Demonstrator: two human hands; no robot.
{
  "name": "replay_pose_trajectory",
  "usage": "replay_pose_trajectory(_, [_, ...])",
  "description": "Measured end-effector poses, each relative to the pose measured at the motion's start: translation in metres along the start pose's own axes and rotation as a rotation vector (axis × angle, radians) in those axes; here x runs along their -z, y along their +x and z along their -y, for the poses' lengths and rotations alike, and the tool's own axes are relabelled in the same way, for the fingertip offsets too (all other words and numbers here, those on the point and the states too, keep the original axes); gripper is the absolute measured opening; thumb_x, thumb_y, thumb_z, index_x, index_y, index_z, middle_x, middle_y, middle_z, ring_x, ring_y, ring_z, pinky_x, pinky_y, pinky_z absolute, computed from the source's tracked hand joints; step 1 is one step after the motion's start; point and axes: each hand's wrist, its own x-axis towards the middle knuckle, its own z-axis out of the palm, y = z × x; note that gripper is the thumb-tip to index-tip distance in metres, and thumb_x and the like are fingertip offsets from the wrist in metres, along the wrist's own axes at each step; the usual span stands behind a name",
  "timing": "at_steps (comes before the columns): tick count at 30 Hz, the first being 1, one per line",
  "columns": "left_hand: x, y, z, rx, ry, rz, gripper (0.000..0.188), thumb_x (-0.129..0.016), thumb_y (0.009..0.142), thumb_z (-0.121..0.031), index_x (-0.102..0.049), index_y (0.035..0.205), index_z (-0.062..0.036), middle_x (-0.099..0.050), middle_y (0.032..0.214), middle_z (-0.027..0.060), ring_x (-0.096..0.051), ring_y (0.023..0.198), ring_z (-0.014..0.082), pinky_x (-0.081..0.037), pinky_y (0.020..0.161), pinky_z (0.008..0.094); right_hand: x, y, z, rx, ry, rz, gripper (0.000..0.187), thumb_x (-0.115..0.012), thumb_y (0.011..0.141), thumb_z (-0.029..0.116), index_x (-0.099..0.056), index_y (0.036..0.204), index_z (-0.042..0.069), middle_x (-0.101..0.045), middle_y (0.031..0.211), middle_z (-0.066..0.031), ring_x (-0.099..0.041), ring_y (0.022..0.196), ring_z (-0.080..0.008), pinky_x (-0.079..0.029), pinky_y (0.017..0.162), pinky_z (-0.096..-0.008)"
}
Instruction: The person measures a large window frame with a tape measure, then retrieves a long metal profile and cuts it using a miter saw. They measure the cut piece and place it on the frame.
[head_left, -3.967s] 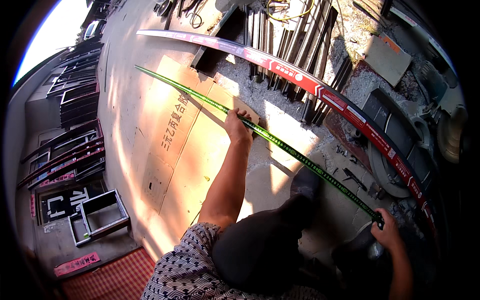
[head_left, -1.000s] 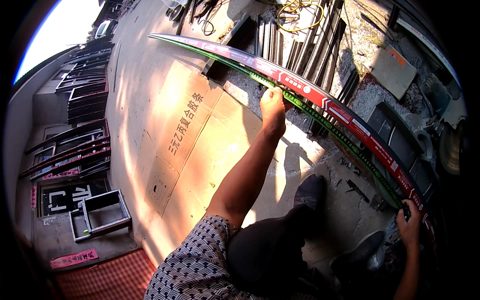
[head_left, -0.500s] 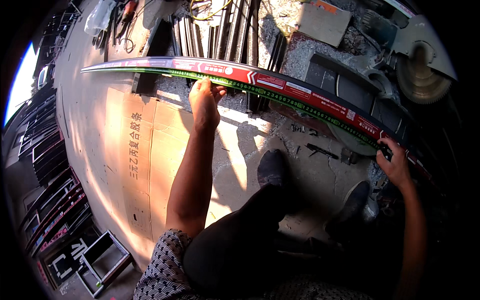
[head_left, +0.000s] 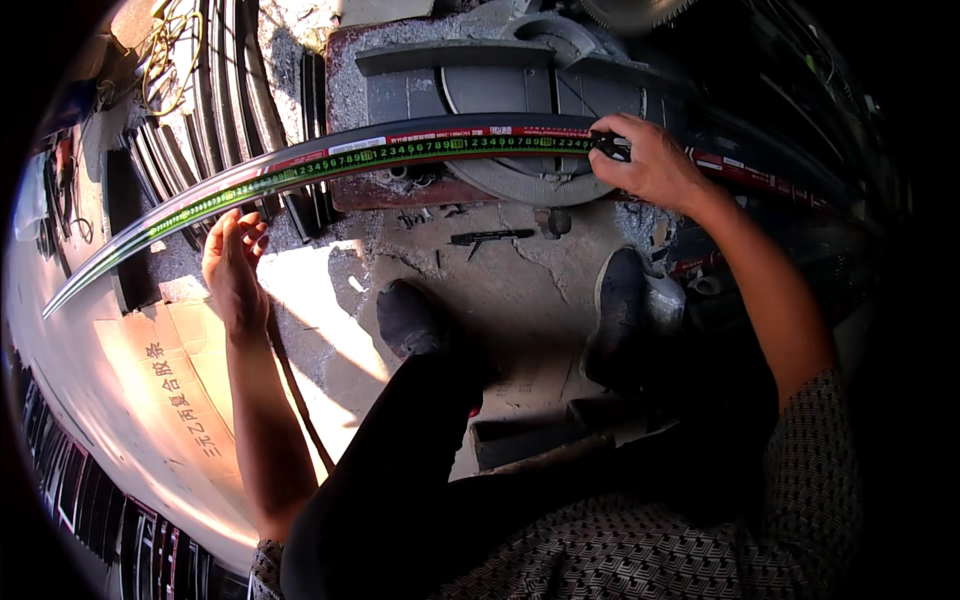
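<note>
i see my right hand (head_left: 650, 165) pinching a green measuring tape (head_left: 400, 155) onto the long metal strip (head_left: 300, 160); my left hand (head_left: 232, 265) hangs open just below it.

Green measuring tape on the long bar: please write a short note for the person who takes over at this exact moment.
Left hand: open, fingertips just under the long dark metal bar with red-and-white label strip, gripping nothing.
Right hand: pinches a small dark object, which cannot be identified, against the green measuring tape.
The tape lies stretched along the bar, across the grey saw machine base.
Done: tape laid out along the bar.
Left: cannot tell whether any mark is made; check under the right fingers.
</note>
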Motion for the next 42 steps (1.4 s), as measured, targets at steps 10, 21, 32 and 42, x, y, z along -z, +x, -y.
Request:
replay_pose_trajectory(10, [-0.040,-0.028,-0.027,-0.138,0.499,0.175,0.034,-0.059,0.101,-0.030,-0.061,0.119,-0.0009,-0.071,0.095,0.0069,-0.066,0.085,0.0130,-0.052,0.079,0.0284,-0.004,0.008,-0.025,0.054,-0.081,-0.041,0.052,-0.067,0.084,0.040,-0.060,0.114,-0.001,-0.058,0.116,-0.0209,-0.058,0.106,-0.0338,-0.046,0.094,-0.0381])
replay_pose_trajectory(21, [-0.156,-0.057,-0.071,-0.381,1.311,0.777,0.024,-0.057,0.098,-0.013,-0.062,0.120,-0.0052,-0.069,0.107,0.0150,-0.070,0.093,0.0257,-0.055,0.081,0.0370,-0.010,0.015,-0.046,0.064,0.043,-0.038,0.054,-0.072,0.080,0.044,-0.060,0.110,0.001,-0.059,0.111,-0.0196,-0.058,0.106,-0.0339,-0.046,0.093,-0.0389])
replay_pose_trajectory(32, [-0.277,-0.115,0.000,-0.829,1.287,0.683,0.055,-0.063,0.087,-0.012,-0.050,0.140,-0.0140,-0.047,0.138,0.0206,-0.049,0.125,0.0395,-0.042,0.104,0.0472,-0.022,0.017,-0.055,0.157,0.084,-0.219,0.052,-0.073,0.079,0.049,-0.063,0.097,0.001,-0.060,0.100,-0.0202,-0.059,0.102,-0.0345,-0.047,0.090,-0.0401])
replay_pose_trajectory(42, [-0.322,-0.142,0.050,-0.717,1.390,0.412,0.086,-0.072,0.078,-0.030,-0.032,0.155,-0.0263,-0.023,0.156,0.0248,-0.023,0.145,0.0444,-0.015,0.118,0.0573,-0.024,0.017,-0.062,0.228,0.062,-0.267,0.057,-0.069,0.085,0.052,-0.065,0.105,-0.001,-0.064,0.106,-0.0216,-0.062,0.101,-0.0368,-0.049,0.090,-0.0405])
